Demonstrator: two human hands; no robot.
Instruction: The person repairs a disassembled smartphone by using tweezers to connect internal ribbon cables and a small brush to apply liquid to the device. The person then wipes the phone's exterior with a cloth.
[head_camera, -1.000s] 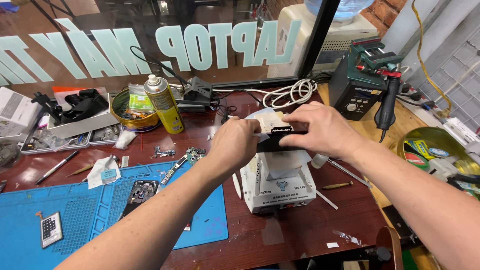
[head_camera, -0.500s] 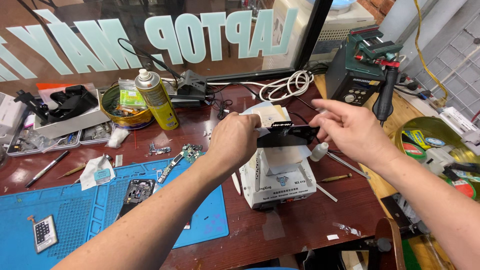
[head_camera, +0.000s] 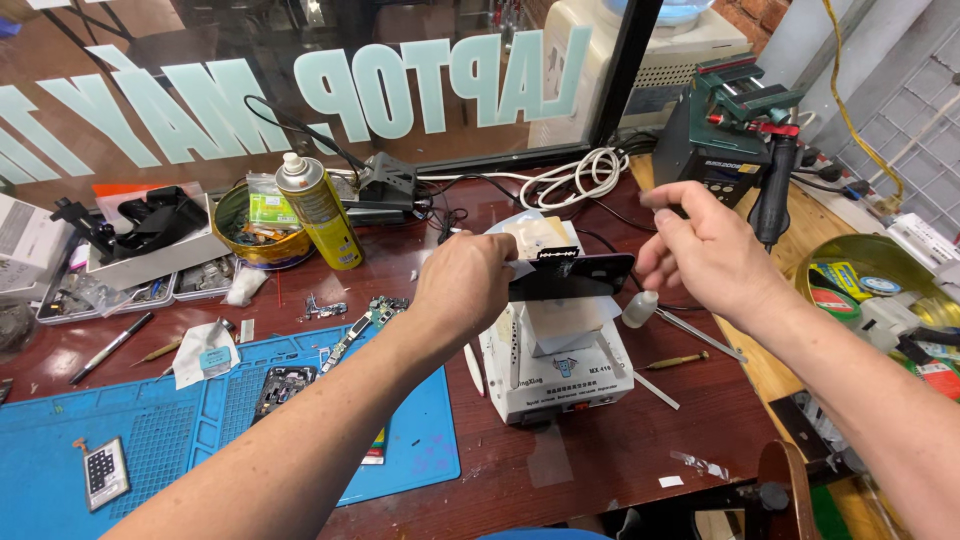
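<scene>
Centre of frame: left hand (head_camera: 468, 285) closed around one end of a dark phone (head_camera: 572, 276), held level above the white heating unit (head_camera: 560, 355), apparently to keep it clear of the plate. Right hand (head_camera: 705, 250) just right of the phone, open, fingers loosely spread, holding nothing. Phone slim, black, glossy, a small marking on its upper face. Yellow spray can (head_camera: 318, 208) upright, upper left.
</scene>
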